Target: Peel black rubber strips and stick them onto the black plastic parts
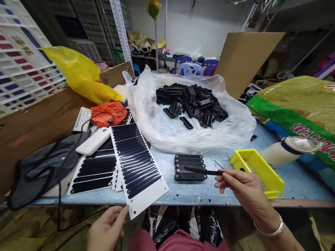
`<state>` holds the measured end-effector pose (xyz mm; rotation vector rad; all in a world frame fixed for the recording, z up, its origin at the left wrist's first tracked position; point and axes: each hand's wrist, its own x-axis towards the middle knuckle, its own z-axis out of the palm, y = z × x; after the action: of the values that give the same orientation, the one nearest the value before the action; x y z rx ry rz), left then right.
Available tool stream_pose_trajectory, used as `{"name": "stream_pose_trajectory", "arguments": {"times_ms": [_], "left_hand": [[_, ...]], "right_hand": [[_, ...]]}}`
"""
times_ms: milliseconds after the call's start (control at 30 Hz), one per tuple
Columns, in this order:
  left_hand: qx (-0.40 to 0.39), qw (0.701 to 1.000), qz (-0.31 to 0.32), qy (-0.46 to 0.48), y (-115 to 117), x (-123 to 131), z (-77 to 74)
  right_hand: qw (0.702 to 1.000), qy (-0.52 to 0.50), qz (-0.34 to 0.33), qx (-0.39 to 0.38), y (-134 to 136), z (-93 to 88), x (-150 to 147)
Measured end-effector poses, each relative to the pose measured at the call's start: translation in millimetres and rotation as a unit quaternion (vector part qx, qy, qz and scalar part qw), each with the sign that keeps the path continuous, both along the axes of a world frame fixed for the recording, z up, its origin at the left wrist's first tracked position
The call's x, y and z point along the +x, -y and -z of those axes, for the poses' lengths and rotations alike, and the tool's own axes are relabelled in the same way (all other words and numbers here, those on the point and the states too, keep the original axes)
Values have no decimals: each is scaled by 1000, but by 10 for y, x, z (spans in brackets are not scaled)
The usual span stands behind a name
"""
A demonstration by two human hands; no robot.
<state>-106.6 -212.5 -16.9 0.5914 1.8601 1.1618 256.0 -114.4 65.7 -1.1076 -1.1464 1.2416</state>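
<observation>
My right hand (244, 186) pinches one end of a thin black adhesive strip (202, 170) between thumb and fingers. The strip reaches left over a row of black plastic pieces (188, 158) with patterned tops and a screw-like dot at the ends. A fine dark sliver (218, 164) sticks up beyond my fingertips; what it is I cannot tell. My left hand (108, 226) is closed at the lower left edge of a white backing sheet (146, 200) bearing rows of black strips. That sheet overhangs the table's front edge.
A clear plastic bag (143, 118) holds a heap of black plastic pieces (193, 99). Right stand a yellow bin (277, 183) with small metal parts and a cream bottle (277, 153). Left lie more strip sheets (91, 167), a white device (92, 142), an orange bag (108, 113) and a cable.
</observation>
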Motion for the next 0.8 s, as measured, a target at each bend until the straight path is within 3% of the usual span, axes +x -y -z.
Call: {"name": "stream_pose_trajectory", "arguments": {"times_ms": [67, 133, 233, 300, 500, 567, 633, 700, 800], "left_hand": [[13, 1000, 4, 8, -29, 104, -124], [7, 990, 55, 133, -116, 336, -279], [-8, 919, 182, 348, -326, 781, -467], [7, 895, 207, 395, -466, 1014, -527], [32, 916, 215, 338, -717, 1214, -549], [53, 937, 191, 288, -766, 1246, -544], [76, 951, 180, 242, -800, 1302, -533], [84, 953, 194, 219, -813, 1375, -518], [85, 947, 218, 220, -805, 1469, -496]], "right_hand": [[999, 24, -36, 28, 63, -29, -57], [992, 53, -95, 63, 128, -63, -174], [974, 86, -177, 114, 220, -109, -325], [963, 110, -213, 127, 270, -102, -337], [947, 141, -284, 50, 238, 60, 102], [952, 175, -244, 58, 166, 71, 241], [947, 256, -151, 120, 100, 57, 269], [914, 333, -88, 213, 57, 49, 175], [843, 415, -122, 319, 29, 99, -72]]}}
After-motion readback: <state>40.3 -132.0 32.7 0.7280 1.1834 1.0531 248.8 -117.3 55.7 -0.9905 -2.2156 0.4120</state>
